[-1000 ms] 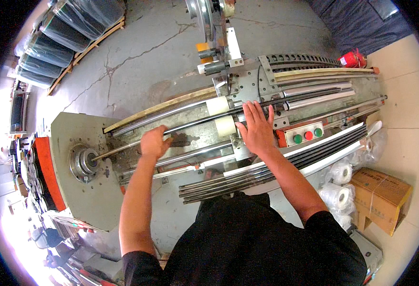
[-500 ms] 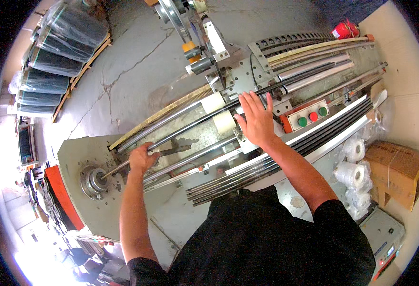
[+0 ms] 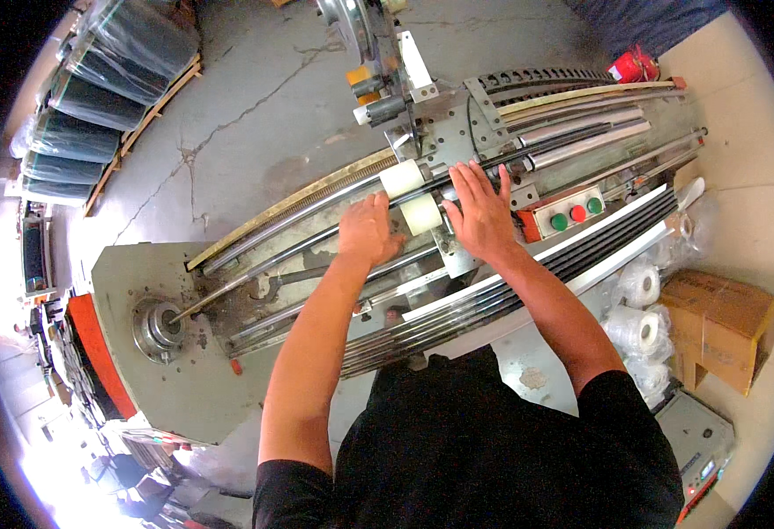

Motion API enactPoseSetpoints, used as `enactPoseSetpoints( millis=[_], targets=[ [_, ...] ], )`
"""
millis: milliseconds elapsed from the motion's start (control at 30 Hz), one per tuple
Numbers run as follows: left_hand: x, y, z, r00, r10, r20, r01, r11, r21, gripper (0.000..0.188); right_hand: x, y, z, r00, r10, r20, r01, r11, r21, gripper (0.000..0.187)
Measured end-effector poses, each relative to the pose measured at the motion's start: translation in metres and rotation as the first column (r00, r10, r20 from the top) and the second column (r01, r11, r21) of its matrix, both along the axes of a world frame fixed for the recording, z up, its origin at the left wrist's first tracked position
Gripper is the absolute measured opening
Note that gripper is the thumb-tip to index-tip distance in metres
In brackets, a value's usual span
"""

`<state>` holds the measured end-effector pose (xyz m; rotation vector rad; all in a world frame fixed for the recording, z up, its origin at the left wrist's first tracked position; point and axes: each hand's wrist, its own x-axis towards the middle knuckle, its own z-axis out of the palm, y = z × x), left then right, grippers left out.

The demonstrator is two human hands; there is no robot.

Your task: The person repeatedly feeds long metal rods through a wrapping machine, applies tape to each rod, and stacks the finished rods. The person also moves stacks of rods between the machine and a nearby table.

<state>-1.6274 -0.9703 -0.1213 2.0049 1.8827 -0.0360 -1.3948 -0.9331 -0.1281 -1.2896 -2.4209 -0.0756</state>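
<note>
A long dark tube [image 3: 294,252] lies along the machine bed, over a thin metal rod [image 3: 204,302] that runs to a round chuck [image 3: 152,331] at the left. My left hand [image 3: 368,231] is curled over the tube just left of two cream rollers [image 3: 420,215], its thumb sticking out. Right of those rollers, my right hand [image 3: 482,213] rests palm down on the tube and metal carriage, fingers stretched. The tube continues black beyond it. A hooked dark metal tool [image 3: 297,277] sits on the bed below the left hand.
Several dark tubes [image 3: 528,295] lie in a white tray along the near side. A button box [image 3: 570,213] with green and red buttons is beside my right hand. Wrapped rolls [image 3: 638,328] and a cardboard box [image 3: 720,326] stand at right. An arm with a wheel [image 3: 347,31] rises behind.
My left hand has slid right along the tube, from near the chuck to beside the cream rollers. The right hand stays in about the same place.
</note>
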Motion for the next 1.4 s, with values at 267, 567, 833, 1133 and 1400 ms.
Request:
enactPoseSetpoints(
  millis=[267, 567, 833, 1133, 1400],
  targets=[
    [-0.058, -0.034, -0.026, 0.994, 0.11, 0.013, -0.11, 0.992, 0.053, 0.074, -0.001, 0.003, 0.002, 0.995, 0.004, 0.096, -0.006, 1.0, 0.018, 0.052],
    [-0.227, -0.13, -0.04, 0.922, 0.376, -0.094, -0.376, 0.926, 0.017, 0.044, 0.002, 0.004, -0.002, 0.992, -0.013, 0.127, 0.011, 1.0, 0.019, 0.05],
    [-0.27, -0.149, -0.041, 0.858, 0.465, -0.217, -0.49, 0.868, -0.083, 0.055, 0.003, 0.008, 0.002, 0.994, 0.002, 0.107, -0.006, 0.999, 0.033, 0.051],
    [-0.146, -0.08, -0.03, 0.913, 0.381, -0.147, -0.394, 0.916, -0.072, 0.048, 0.007, 0.008, 0.005, 0.994, 0.106, 0.039, -0.104, 0.994, -0.042, 0.055],
    [-0.012, -0.011, -0.018, 0.952, 0.307, 0.003, -0.307, 0.952, -0.009, 0.05, 0.012, 0.013, 0.009, 0.978, 0.201, 0.051, -0.191, 0.969, -0.156, 0.059]
  ],
)
